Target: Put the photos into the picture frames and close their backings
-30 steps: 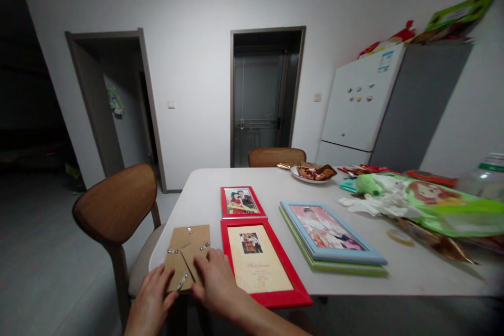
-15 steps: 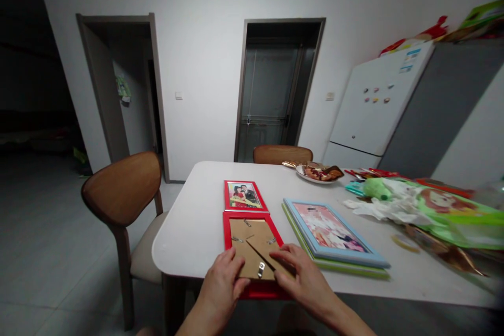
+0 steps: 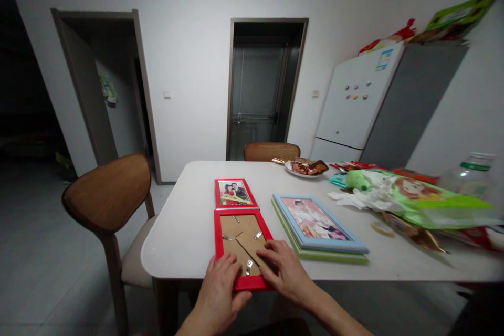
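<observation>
A red picture frame (image 3: pixel 264 223) lies face down near the table's front edge, its brown backing board (image 3: pixel 230 228) set inside the rim. Several small metal clips and a hanger show on the board, and a diagonal dark slit marks the stand flap. My left hand (image 3: pixel 220 283) holds the frame's near left corner, fingers on the board and thumb by the near edge. At the near right side, my right hand (image 3: pixel 285 270) is closed against the board and rim, bent fingertips beside the slit. Beyond it, a second red picture frame (image 3: pixel 236 193) lies face up, showing a couple's photo.
To the right, a light blue picture frame (image 3: pixel 326 226) lies on a green one (image 3: pixel 334 258). Farther right are a tape roll (image 3: pixel 381 229), green plastic packaging (image 3: pixel 444 199) and a large clear bottle (image 3: pixel 472 178). A plate of food (image 3: pixel 307 169) stands at the back; a wooden chair (image 3: pixel 110 191) is at left.
The backing board now sits flatter in the red frame, and the near rim shows more. My left thumb has moved off the board toward the near edge. The view has shifted right.
</observation>
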{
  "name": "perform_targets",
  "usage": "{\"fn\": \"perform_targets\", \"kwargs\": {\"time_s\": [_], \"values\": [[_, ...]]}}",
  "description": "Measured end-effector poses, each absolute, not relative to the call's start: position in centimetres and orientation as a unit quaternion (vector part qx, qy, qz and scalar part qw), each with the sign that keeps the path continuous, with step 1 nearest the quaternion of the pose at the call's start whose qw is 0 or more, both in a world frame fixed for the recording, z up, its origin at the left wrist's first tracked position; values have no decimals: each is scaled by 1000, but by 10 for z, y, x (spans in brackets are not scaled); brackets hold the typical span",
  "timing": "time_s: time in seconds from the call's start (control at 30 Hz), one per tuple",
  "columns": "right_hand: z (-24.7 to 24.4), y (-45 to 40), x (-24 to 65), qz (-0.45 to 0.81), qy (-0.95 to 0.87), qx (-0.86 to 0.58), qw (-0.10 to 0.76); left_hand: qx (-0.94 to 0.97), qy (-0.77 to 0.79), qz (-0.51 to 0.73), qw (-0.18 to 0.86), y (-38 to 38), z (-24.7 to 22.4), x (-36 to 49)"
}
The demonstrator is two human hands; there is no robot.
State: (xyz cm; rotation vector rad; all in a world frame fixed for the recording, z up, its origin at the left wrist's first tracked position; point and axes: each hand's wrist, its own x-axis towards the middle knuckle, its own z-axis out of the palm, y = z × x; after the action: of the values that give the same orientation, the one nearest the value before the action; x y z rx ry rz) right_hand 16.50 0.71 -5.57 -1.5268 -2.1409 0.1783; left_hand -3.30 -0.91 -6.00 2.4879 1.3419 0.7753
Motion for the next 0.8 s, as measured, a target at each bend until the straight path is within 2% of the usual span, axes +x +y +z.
{"fn": "perform_targets", "kwargs": {"time_s": [0.33,0.8], "values": [[-53,45,169,-28,-765,-623,160,840,479,230,110,-11,-57,-32],[-52,45,164,-10,-759,-622,194,832,498,209,125,-12,-52,-32]]}}
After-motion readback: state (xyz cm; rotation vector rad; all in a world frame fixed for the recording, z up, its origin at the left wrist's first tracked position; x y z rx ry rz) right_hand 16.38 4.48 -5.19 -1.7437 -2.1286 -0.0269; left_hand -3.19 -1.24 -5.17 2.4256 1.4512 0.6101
